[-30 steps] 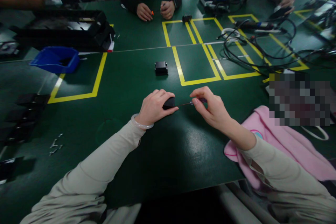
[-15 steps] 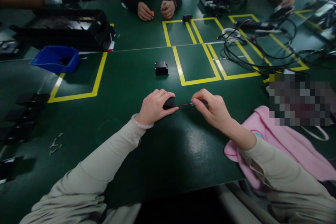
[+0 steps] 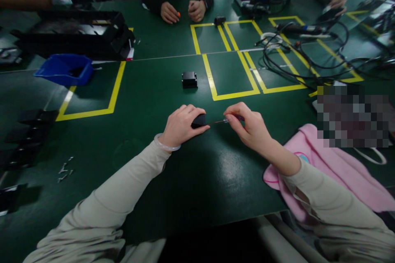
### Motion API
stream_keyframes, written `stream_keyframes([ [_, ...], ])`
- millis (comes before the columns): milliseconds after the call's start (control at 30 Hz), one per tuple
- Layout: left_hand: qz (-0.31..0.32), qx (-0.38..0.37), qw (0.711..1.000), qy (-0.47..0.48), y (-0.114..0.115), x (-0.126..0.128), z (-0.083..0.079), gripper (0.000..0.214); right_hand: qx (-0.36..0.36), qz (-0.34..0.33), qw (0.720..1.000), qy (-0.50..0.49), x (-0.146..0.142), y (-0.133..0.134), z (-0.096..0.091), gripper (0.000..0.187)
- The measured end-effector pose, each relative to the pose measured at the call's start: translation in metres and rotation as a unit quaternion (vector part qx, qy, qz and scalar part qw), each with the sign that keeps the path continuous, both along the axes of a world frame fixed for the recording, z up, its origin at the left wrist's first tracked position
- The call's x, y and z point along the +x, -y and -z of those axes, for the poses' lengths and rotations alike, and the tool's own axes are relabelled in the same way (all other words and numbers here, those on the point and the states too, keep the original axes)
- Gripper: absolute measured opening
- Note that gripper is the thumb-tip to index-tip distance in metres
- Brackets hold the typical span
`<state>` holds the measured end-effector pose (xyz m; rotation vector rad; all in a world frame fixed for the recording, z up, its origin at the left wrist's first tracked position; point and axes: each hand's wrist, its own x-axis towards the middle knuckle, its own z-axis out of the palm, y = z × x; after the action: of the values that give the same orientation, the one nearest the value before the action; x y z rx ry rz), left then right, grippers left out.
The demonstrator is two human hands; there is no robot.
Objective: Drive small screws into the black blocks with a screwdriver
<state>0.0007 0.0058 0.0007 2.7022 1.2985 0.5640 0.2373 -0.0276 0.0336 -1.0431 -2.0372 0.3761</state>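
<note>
My left hand rests on the green table with its fingers wrapped round a small black part. My right hand pinches the handle of a thin screwdriver, whose shaft runs left and touches the side of the black part. A second small black box stands alone on the table beyond my hands. Both sleeves are beige, and a pale bangle sits on my left wrist.
A pink bag lies by my right forearm. A blue bin and black trays stand at the left, with small screws near the left edge. Tangled cables cover the right. Other people's hands rest at the far side.
My right hand's fingers shift slightly on the screwdriver handle, dipping and rising a little. My left hand and the black part stay still.
</note>
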Motion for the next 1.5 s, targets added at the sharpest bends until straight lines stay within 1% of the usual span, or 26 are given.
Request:
stream_keyframes([
  [300,0.0,-0.001,1.0,0.003,0.0004,0.0003,-0.0009,0.044,0.009,-0.01,1.0,-0.002,0.0014,-0.0003,0.0014,0.009],
  [367,0.0,-0.003,1.0,0.001,0.0004,0.0003,-0.0008,0.045,0.009,-0.005,1.0,-0.009,0.0007,0.0001,0.0011,0.007],
  [500,0.0,-0.003,1.0,0.0,0.0002,-0.0001,0.0,0.045,0.006,0.005,1.0,-0.012,-0.0004,0.0003,0.0005,0.01],
  [600,0.0,0.0,1.0,0.0,0.0001,-0.0005,0.0002,0.045,0.007,-0.005,1.0,-0.005,0.0003,-0.0005,0.0007,0.009],
  [667,0.001,0.001,1.0,0.0,0.0,-0.0005,-0.0001,0.045,0.013,-0.009,1.0,-0.002,0.0007,-0.001,0.0011,0.01],
  [767,0.002,0.0,1.0,0.001,0.0,-0.0002,-0.0004,0.045,0.024,-0.004,1.0,-0.013,0.0003,-0.0013,0.0017,0.007],
  [833,0.003,0.0,1.0,0.001,-0.0001,-0.0001,-0.0002,0.046,0.028,-0.002,0.999,-0.018,0.0001,-0.0011,0.0018,0.009],
  [1000,0.002,0.003,1.0,0.001,-0.0001,-0.0003,0.0,0.045,0.027,-0.015,1.0,0.003,0.001,-0.0007,0.0014,0.008],
  [1100,0.001,0.002,1.0,-0.001,0.0002,-0.0002,-0.0004,0.046,0.029,-0.013,0.999,-0.002,0.0011,-0.0003,0.0015,0.006],
  [1200,0.0,0.003,1.0,-0.001,0.0006,0.0,-0.0005,0.046,0.021,-0.011,1.0,-0.005,0.001,-0.0001,0.0014,0.009],
  [1333,0.002,0.006,1.0,-0.001,0.0006,0.0001,0.0,0.046,0.016,-0.023,1.0,0.004,0.0013,-0.0008,0.0008,0.009],
  [1400,0.003,0.005,1.0,0.0,0.0003,0.0001,0.0003,0.046,0.021,-0.02,1.0,0.003,0.0011,-0.001,0.0005,0.011],
  [1500,0.002,0.004,1.0,0.001,-0.0001,0.0001,0.0005,0.045,0.026,-0.011,1.0,-0.007,0.0004,-0.0007,0.0003,0.008],
])
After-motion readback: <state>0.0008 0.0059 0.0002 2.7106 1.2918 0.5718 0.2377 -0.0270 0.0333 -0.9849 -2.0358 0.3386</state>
